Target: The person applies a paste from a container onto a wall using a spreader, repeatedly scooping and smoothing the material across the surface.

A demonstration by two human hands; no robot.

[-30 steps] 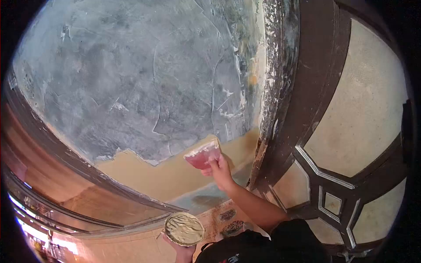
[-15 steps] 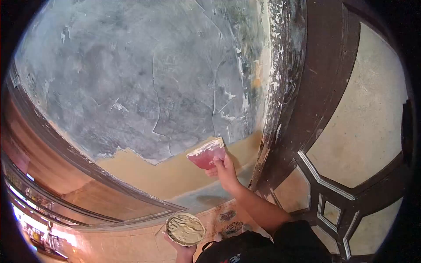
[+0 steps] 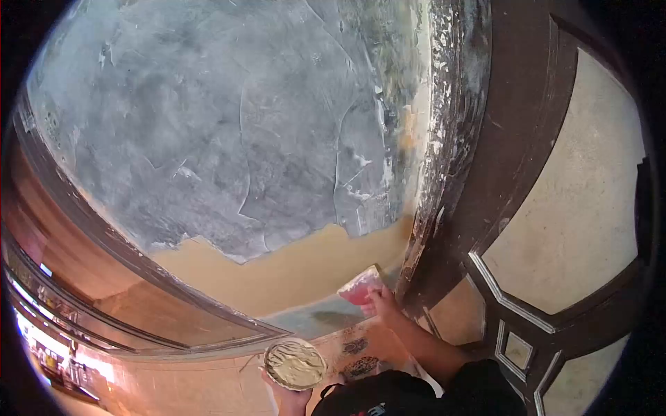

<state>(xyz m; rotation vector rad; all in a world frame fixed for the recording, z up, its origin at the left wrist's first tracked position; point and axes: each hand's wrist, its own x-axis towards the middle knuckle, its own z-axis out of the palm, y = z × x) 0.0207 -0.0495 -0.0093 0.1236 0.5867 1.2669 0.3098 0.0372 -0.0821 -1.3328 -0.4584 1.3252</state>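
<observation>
My right hand grips a pink putty spreader with whitish paste along its broad edge. The spreader is near the bottom right corner of the wall panel, overlapping its pale lower strip in this view. Low in the view, my left hand holds up a round bowl of cream-coloured putty, its surface ridged. Grey, uneven coating covers most of the panel above. Below its ragged lower border runs a smooth tan band.
A dark wooden post with flaking white specks borders the panel on the right. Beyond it stands a dark-framed door with pale panels. Dark trim edges the panel at lower left. Dark-patterned footwear shows by the floor.
My right hand has drawn the spreader down and to the right, off the grey coating's lower border. The bowl in my left hand has barely moved.
</observation>
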